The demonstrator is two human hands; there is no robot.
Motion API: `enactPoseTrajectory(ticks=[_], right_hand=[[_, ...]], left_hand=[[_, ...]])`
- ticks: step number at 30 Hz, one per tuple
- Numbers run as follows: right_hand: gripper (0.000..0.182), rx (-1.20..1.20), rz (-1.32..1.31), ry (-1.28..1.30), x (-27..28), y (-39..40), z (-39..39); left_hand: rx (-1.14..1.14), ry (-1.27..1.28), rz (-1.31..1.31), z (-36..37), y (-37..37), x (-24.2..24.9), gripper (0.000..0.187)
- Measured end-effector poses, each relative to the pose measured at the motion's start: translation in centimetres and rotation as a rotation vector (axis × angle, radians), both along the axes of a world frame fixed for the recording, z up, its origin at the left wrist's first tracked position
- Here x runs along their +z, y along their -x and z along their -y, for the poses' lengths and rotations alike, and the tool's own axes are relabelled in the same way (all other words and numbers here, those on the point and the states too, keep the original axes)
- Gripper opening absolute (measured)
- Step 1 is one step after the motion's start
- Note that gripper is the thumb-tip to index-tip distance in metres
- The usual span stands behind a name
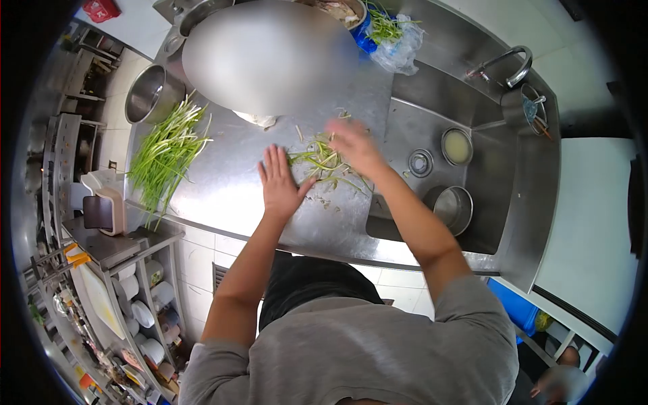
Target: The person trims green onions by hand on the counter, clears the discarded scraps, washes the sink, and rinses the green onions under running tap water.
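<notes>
Steel bowl (458,147) in the sink (482,169) holds cloudy yellowish liquid. Green scraps (324,156) lie on the counter (233,189) between the hands: left hand (278,185) flat, fingers apart; right hand (358,147) blurred, its grip unclear. Scallions (169,152) lie beside a pot (154,96). Any writing on the red packet (101,9) is too small to read.

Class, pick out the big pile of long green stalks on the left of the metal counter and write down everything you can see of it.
The pile of long green stalks is a loose heap of thin, leafy stems, fresh-looking, with no tie visible. It lies flat, roughly lengthwise: pale, whitish ends fan out beside the metal pot, while green tips reach the counter's near edge, some overhanging. Neither hand touches it.
</notes>
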State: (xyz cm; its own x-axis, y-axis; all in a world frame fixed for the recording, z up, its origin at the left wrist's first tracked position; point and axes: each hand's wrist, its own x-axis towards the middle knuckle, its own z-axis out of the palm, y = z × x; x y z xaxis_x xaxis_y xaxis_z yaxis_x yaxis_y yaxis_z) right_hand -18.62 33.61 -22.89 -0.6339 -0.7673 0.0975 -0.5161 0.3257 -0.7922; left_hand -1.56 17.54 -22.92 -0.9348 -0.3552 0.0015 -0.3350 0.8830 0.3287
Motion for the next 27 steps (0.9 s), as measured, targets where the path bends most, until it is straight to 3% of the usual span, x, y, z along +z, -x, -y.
enactPoseTrajectory(ticks=[2,5,7,9,10,12,13,16,18,21,23,26,27], right_hand=[[0.051,-0.512,0.273,0.343,-1.6,1.1,-3.6],[0.062,-0.739,0.718,0.559,-2.5,-0.8,-5.4],[0.067,-0.677,0.810,0.512,-2.9,-2.3,-4.7],[0.073,-0.682,0.921,0.476,-4.1,-3.7,-6.6],[0.071,-0.829,0.743,0.308,-5.2,-3.9,-9.6],[0.067,-1.037,0.385,-0.036,-9.3,-2.1,-14.7],[0.061,-1.135,0.257,-0.385,-13.0,-1.2,-18.7],[0.042,-1.469,0.331,-0.914,-12.8,-1.9,-25.0],[0.030,-0.915,0.500,-1.091,-24.7,-2.4,-32.5],[0.030,-1.192,0.473,-0.981,-18.3,-2.4,-29.8],[0.028,-1.137,0.334,-1.098,-18.7,-1.0,-30.5],[0.019,-1.044,-0.085,-1.450,-14.4,-0.5,-34.3],[0.020,-0.831,-0.262,-1.568,-13.9,-1.7,-36.6]], left_hand=[[-0.051,-0.035,-0.062,-0.5,3.0,0.1,0.094],[-0.157,-0.105,-0.154,-1.0,6.9,-1.2,0.086],[-0.246,-0.173,-0.134,-2.6,9.0,-1.8,0.079],[-0.230,-0.323,-0.281,-2.3,8.7,-2.7,0.071],[-0.167,-0.572,-0.400,-2.6,8.1,-1.6,0.067],[-0.140,-0.590,-0.477,-1.8,6.6,-1.5,0.062],[-0.108,-0.493,-0.480,-1.2,6.0,-1.8,0.060],[-0.066,-0.517,-0.562,-1.4,5.9,-1.8,0.059],[-0.098,-0.427,-0.503,-1.5,6.1,-1.7,0.058],[-0.105,-0.403,-0.453,-1.6,6.6,-1.8,0.057],[-0.109,-0.403,-0.429,-1.5,6.5,-1.5,0.056],[-0.117,-0.378,-0.430,-1.7,6.6,-1.5,0.055],[-0.121,-0.375,-0.436,-1.7,6.6,-1.5,0.055]])
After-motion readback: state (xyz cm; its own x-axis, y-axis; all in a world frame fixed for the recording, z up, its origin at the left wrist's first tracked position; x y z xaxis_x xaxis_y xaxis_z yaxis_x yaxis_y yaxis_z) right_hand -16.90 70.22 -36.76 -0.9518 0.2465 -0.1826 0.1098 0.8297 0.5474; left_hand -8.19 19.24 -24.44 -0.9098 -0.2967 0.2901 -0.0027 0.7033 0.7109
